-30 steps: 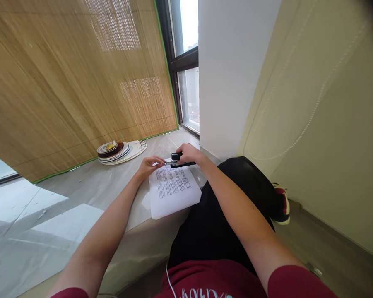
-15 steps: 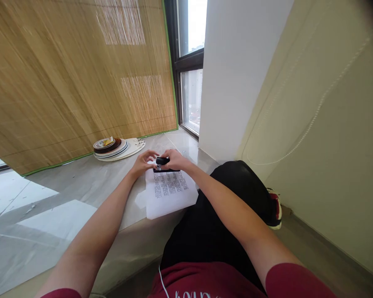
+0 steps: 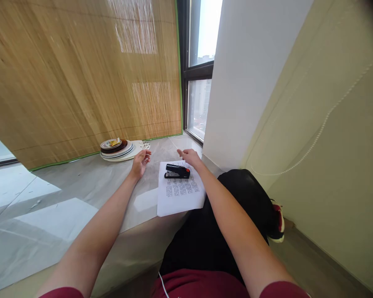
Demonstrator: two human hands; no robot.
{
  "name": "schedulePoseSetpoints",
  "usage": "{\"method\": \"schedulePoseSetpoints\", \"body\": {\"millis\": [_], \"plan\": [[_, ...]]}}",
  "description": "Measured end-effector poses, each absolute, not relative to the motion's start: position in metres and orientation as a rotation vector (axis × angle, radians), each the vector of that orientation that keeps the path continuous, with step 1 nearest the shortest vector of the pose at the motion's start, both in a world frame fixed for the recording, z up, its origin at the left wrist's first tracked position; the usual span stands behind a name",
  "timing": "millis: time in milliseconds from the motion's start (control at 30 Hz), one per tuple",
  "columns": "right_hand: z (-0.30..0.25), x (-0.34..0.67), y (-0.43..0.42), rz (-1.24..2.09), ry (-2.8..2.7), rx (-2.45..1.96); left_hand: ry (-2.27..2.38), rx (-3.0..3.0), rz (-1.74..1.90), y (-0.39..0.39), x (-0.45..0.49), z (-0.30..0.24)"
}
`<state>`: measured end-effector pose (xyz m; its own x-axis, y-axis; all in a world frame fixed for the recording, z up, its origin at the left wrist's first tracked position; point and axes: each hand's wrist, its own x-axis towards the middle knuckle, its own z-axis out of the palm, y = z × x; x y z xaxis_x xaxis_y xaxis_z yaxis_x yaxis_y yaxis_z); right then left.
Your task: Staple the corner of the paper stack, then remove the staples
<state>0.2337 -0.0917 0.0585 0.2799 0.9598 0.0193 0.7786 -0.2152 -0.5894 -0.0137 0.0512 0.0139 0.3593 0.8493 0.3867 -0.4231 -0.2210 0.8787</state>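
A black stapler [image 3: 177, 171] with a red end lies on the far part of a printed white sheet of paper [image 3: 180, 193], which rests at the edge of a pale marble ledge [image 3: 90, 186]. My left hand [image 3: 140, 162] hovers open to the left of the stapler, fingers loosely spread, holding nothing. My right hand [image 3: 190, 157] is open just beyond the stapler's right end, fingers stretched toward the window, touching nothing.
A stack of plates [image 3: 118, 149] sits farther back on the ledge by a bamboo blind [image 3: 80, 74]. A window [image 3: 201, 70] and a white wall [image 3: 248, 74] stand behind. My black-trousered leg [image 3: 223, 223] and a shoe [image 3: 277, 223] lie to the right.
Both hands were on the stapler at the paper's top edge. They have let go and drawn apart, and the stapler now lies free on the sheet.
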Motion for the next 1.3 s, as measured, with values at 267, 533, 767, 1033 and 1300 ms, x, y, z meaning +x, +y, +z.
{"method": "schedulePoseSetpoints", "body": {"millis": [267, 533, 767, 1033, 1300], "plan": [[0.023, 0.228, -0.059, 0.375, -1.716, -2.185, 0.443, 1.194, 1.284, 0.060, -0.017, 0.010], [0.019, 0.171, -0.014, 0.534, -1.881, -1.917, 0.407, 1.002, 1.397, 0.078, -0.028, 0.008], [0.007, 0.095, 0.016, 0.589, -1.865, -1.710, 0.295, 0.710, 1.442, 0.076, -0.044, 0.024], [-0.008, 0.122, 0.000, 0.455, -2.037, -1.505, 0.285, 0.729, 1.423, 0.073, -0.040, 0.024], [-0.009, 0.121, -0.003, 0.378, -2.154, -1.511, 0.354, 0.722, 1.474, 0.079, -0.043, 0.021]]}}
